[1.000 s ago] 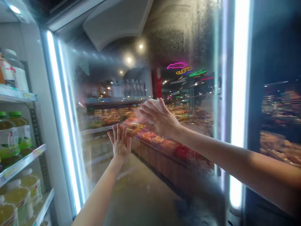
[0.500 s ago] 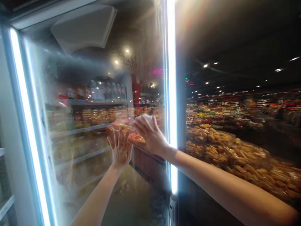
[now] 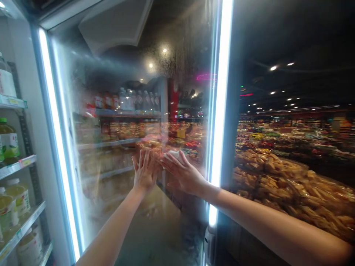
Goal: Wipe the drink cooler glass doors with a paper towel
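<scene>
An open glass fridge door, fogged and lit by white strips on both edges, stands in front of me. My left hand lies flat on the inside of the glass with its fingers spread. My right hand is right beside it, its fingers pressing a small white cloth against the glass. The two hands nearly touch at about mid-height of the door.
Fridge shelves at the left carry bottles of yellow-green drink. Through and past the door lie a shop aisle and bins of packaged goods. The door's lit right edge sits just right of my right hand.
My right hand with the cloth has come down the glass, closer to my left hand. The view has swung back left, so the fridge shelves show again.
</scene>
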### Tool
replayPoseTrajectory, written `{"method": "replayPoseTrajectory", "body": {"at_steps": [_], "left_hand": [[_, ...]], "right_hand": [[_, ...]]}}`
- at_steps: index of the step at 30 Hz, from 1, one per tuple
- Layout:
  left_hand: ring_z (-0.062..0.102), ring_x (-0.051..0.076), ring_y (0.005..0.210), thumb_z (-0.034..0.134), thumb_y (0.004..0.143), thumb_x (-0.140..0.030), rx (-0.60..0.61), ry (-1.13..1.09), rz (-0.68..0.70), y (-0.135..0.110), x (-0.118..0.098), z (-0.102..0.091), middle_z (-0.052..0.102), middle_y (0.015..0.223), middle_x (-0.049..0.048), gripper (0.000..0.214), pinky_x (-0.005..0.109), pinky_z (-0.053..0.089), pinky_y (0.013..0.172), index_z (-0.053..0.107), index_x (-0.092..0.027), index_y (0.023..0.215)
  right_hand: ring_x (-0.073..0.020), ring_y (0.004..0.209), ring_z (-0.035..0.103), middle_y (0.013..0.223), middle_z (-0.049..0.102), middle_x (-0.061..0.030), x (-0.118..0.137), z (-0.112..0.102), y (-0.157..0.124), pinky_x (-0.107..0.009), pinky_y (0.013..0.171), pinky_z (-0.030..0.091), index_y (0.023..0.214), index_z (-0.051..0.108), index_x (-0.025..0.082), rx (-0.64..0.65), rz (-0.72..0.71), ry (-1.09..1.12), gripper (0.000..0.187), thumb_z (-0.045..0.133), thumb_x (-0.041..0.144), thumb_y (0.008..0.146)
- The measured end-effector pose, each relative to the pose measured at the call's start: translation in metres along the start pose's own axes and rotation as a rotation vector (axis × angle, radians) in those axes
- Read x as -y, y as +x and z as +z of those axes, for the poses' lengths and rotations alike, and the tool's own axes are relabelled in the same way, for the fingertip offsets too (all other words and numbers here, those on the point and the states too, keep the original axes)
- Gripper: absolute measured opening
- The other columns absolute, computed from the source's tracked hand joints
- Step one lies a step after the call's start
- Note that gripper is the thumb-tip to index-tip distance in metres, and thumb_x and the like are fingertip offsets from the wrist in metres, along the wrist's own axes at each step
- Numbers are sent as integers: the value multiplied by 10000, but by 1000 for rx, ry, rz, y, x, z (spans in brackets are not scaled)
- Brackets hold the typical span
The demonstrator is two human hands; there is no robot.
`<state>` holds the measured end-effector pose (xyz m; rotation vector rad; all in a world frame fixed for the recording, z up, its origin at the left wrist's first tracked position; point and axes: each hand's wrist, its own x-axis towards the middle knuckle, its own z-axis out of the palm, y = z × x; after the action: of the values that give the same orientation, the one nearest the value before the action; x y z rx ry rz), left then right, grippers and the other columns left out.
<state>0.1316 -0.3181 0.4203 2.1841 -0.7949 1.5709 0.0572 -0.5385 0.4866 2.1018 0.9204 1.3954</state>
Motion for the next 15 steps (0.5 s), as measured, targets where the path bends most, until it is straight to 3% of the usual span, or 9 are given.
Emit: {"method": "replayPoseTrajectory", "body": {"at_steps": [3,6,8,10,12,15], "left_hand": [[16,307,1599,498,981,-326,-12,32,-27,-12,26,-1,128,1722,69,705,677,40,1267,178,-357,1609],[3,317,1598,496,978,-312,-17,53,-62,-29,53,-2,105,1723,90,723,694,55,1260,158,-330,1617],[4,322,1598,505,972,-307,-10,57,-70,-41,66,-2,98,1724,95,737,699,62,1258,151,-325,1618],[4,321,1597,516,968,-304,-3,55,-59,-53,78,-1,100,1722,94,749,697,58,1259,145,-326,1618],[13,316,1597,528,967,-306,2,52,-32,-61,89,0,110,1721,84,751,692,40,1262,150,-341,1614],[19,315,1596,549,961,-303,6,54,19,-65,107,-1,115,1721,63,749,689,13,1263,173,-372,1605]], "right_hand": [[-322,1545,275,1648,379,-100,-11,-2,10,-611,1302,34,1641,212,177,-17,-20,9,800,497,542,989],[-357,1567,205,1673,323,-108,-30,-13,37,-662,1282,-26,1652,166,191,-68,194,-3,765,444,520,1019],[-389,1571,166,1673,308,-144,-18,-6,40,-694,1264,-50,1647,180,150,-87,279,-15,779,443,524,1016],[-371,1572,165,1651,358,-144,13,14,28,-681,1273,-43,1628,245,126,-69,217,-12,780,458,539,1003],[-318,1579,159,1622,421,-117,46,37,13,-622,1304,31,1594,335,117,-23,42,7,769,484,555,980],[-279,1588,118,1627,419,-90,61,54,20,-577,1311,129,1579,369,122,30,-101,17,773,527,552,956]]}}
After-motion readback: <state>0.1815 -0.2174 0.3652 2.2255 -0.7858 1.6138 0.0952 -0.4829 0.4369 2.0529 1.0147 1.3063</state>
